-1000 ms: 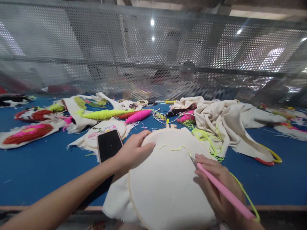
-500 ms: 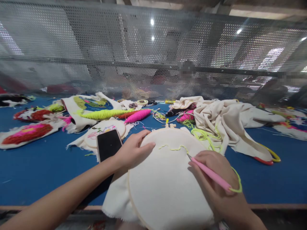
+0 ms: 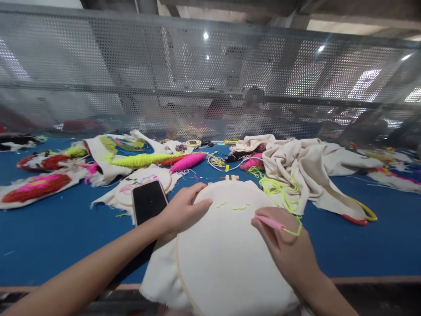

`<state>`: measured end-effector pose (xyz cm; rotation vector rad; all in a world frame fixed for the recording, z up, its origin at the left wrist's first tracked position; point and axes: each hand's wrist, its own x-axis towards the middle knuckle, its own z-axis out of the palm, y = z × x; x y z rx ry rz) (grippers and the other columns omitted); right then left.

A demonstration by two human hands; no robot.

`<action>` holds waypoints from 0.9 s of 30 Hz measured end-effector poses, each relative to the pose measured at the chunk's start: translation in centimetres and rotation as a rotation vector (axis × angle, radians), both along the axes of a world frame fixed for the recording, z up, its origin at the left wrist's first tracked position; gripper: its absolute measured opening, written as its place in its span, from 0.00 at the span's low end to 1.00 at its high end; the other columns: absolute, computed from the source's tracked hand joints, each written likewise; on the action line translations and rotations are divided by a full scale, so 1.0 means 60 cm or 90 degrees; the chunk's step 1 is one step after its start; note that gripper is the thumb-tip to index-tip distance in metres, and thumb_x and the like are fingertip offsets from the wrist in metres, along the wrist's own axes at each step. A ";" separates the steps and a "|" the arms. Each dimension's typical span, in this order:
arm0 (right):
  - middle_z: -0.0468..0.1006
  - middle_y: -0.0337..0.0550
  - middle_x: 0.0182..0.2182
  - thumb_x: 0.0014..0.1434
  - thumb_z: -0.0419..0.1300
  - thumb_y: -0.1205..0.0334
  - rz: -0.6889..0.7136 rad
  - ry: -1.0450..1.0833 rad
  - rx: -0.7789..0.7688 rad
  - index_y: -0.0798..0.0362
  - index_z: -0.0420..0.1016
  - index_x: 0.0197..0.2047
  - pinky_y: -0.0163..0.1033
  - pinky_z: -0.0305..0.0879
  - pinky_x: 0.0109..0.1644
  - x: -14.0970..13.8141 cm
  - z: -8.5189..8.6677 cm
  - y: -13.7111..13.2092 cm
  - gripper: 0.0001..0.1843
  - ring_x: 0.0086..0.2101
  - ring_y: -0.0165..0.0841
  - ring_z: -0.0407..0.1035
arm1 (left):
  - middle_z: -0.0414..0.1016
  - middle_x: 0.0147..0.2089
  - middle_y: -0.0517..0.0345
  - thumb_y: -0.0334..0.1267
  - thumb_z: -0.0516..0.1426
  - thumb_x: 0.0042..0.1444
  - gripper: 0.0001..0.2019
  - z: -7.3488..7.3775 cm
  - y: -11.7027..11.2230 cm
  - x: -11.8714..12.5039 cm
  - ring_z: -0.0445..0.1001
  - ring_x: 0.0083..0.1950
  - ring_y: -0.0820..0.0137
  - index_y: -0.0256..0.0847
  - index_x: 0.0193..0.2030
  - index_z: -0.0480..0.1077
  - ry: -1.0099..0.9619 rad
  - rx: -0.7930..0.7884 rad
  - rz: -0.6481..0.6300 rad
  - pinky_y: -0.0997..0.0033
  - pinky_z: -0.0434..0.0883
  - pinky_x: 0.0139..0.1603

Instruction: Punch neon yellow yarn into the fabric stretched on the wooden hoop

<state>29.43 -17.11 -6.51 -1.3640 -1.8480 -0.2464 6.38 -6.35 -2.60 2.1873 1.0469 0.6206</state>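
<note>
A large round embroidery hoop (image 3: 179, 260), stretched with off-white fabric (image 3: 226, 259), stands tilted in front of me. My left hand (image 3: 184, 208) grips its upper left rim, thumb lying on the cloth and fingers mostly hidden behind. Near the upper right of the cloth, my right hand (image 3: 287, 245) pinches a pink-handled punch needle (image 3: 270, 222). The fingers hide its metal tip, so I cannot tell whether it is in the cloth. Yellow-green yarn (image 3: 297, 230) comes out of the handle's back end. A short wavy line of yellow-green stitches (image 3: 240, 207) runs across the upper fabric.
A phone (image 3: 149, 202) lies left of the hoop, beside a smaller embroidered hoop (image 3: 123, 193). Behind are a pink yarn bundle (image 3: 188, 162) and a yellow-green one (image 3: 141, 159). Crumpled cream cloth (image 3: 305, 162) lies right on the blue table (image 3: 371, 250). A perforated metal screen (image 3: 138, 57) stands behind.
My right hand has turned and shifted slightly, so the punch needle's handle looks shorter and flatter and its tip is now hidden. My left hand stays on the hoop. The view has tilted slightly.
</note>
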 end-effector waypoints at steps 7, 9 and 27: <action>0.74 0.45 0.42 0.60 0.56 0.67 0.045 0.091 -0.021 0.53 0.69 0.47 0.38 0.65 0.51 0.022 -0.023 -0.027 0.12 0.45 0.32 0.68 | 0.73 0.39 0.57 0.42 0.51 0.56 0.12 0.001 0.001 -0.001 0.70 0.39 0.66 0.38 0.43 0.68 0.034 0.006 0.011 0.69 0.64 0.39; 0.73 0.45 0.44 0.60 0.55 0.66 0.041 0.111 -0.026 0.52 0.68 0.49 0.37 0.65 0.52 0.024 -0.025 -0.031 0.12 0.47 0.32 0.68 | 0.74 0.39 0.57 0.42 0.51 0.56 0.13 0.002 0.001 -0.001 0.70 0.39 0.66 0.39 0.43 0.68 0.033 0.005 0.007 0.69 0.64 0.39; 0.74 0.47 0.41 0.57 0.58 0.69 0.055 0.066 0.003 0.54 0.69 0.47 0.42 0.68 0.50 0.021 -0.023 -0.041 0.14 0.45 0.36 0.69 | 0.73 0.39 0.58 0.43 0.52 0.56 0.12 0.001 0.000 -0.001 0.69 0.38 0.67 0.39 0.43 0.67 0.021 0.001 0.006 0.70 0.63 0.37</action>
